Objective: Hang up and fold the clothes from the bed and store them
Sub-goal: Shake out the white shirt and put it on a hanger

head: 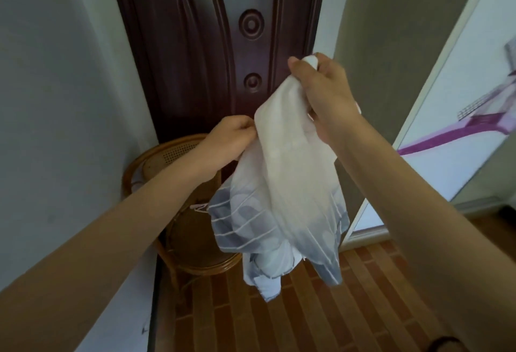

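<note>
A thin white garment [290,190] hangs in the air in front of me, fading to pale blue with white stripes at its lower part. My right hand [321,92] grips its bunched top end, held high near the door. My left hand [231,139] pinches the garment's left edge, lower down. The cloth droops loosely between and below both hands, its bottom crumpled above the floor. No hanger shows in the view, and the bed is out of view.
A dark carved wooden door [223,30] stands straight ahead. A round rattan chair [184,212] sits below my left arm beside the white wall [55,100]. A sliding wardrobe door [460,114] with a purple print is at the right. The floor [321,310] is brown brick-pattern.
</note>
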Available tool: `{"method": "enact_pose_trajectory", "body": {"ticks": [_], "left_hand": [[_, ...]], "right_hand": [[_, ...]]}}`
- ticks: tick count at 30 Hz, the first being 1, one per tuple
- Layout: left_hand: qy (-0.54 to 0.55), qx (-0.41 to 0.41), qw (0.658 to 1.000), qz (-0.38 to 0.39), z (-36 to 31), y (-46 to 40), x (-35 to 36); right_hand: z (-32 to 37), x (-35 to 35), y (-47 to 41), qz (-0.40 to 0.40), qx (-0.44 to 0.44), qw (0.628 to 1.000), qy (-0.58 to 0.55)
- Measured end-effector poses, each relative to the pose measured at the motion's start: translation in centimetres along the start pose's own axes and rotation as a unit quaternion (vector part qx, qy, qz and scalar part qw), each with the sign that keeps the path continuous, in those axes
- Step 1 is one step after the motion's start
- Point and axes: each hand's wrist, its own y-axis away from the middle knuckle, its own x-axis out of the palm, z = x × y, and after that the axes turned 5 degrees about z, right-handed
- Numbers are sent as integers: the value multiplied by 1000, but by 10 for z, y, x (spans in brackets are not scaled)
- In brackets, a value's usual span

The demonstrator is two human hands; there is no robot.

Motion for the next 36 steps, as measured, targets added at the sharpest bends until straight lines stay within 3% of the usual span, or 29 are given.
{"method": "enact_pose_trajectory", "body": {"ticks": [4,7,10,18,21,24,27,28,30,33,36], "left_hand": [[62,-15,997,50,-16,-3,-10],[52,33,992,110,-21,-5,-15],[46,98,980,166,-24,-9,-11],[104,114,988,31,-26,-51,0],[143,120,982,13,-39,-61,-12],[185,98,978,-8,-47,-69,-27],[261,68,963,-23,-54,-77,-41],[283,62,957,-23,-55,-81,-45],[316,56,947,-13,-58,-86,-53],[333,60,941,4,-64,-86,-56],[344,68,936,19,-68,-84,-55]], "right_hand": [[16,-1,-18,-64,6,998,0],[24,5,-26,-123,-10,992,-2],[26,15,-28,-132,-37,991,8],[39,34,-19,13,-84,992,88],[45,16,-16,71,-65,994,56],[33,-11,-23,-14,-42,999,17],[0,-40,-31,-96,-22,993,58],[-16,-50,-35,-68,7,993,93],[-49,-62,-37,82,99,973,193],[-85,-55,-27,290,189,883,316],[-89,-32,-10,323,181,890,266]]}}
